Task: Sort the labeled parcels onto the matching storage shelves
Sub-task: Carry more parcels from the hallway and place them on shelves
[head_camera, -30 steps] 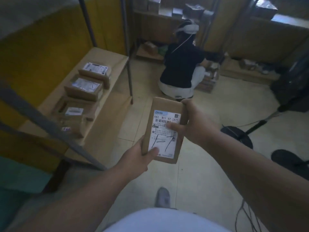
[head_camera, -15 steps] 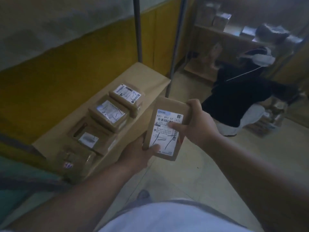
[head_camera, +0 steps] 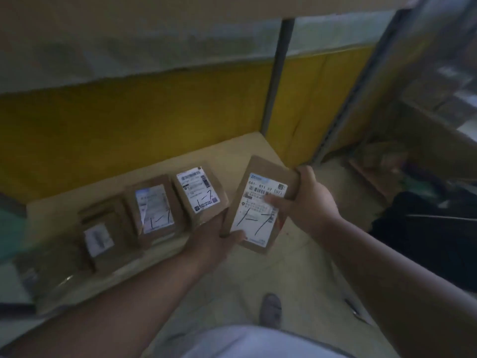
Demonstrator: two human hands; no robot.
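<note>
both hands grip one brown parcel (head_camera: 260, 202), held in the air over the floor just off the right end of a low wooden shelf (head_camera: 160, 161). the left hand (head_camera: 214, 236) clasps its lower left corner from beneath, thumb lying over the bottom edge of the white label (head_camera: 258, 205). the right hand (head_camera: 307, 200) wraps the parcel's upper right edge, fingers curled behind the top and the thumb pressed flat across the middle of the label. the label faces up, with printed digits and a barcode near the top and a handwritten "1-7" in black marker lower down. the parcel is tilted, its top edge leaning away and to the right.

just left of it, on the shelf, three more brown parcels sit side by side in a row. the nearest one (head_camera: 200, 192) has a white label with handwritten marks that look like the same "1-7". the middle one (head_camera: 153, 210) bears similar strokes, blurred. the farthest left (head_camera: 103, 236) has a smaller label too smeared to read. further left, something brown and shiny (head_camera: 56, 275) sits at the shelf's near edge; i cannot tell what it is.

behind the shelf runs a yellow wall panel (head_camera: 129, 120), with a dark metal upright (head_camera: 276, 78) rising at the shelf's back right corner. below the hands is pale floor (head_camera: 296, 267), a grey shoe (head_camera: 269, 308), and the person's light garment at the bottom edge.
</note>
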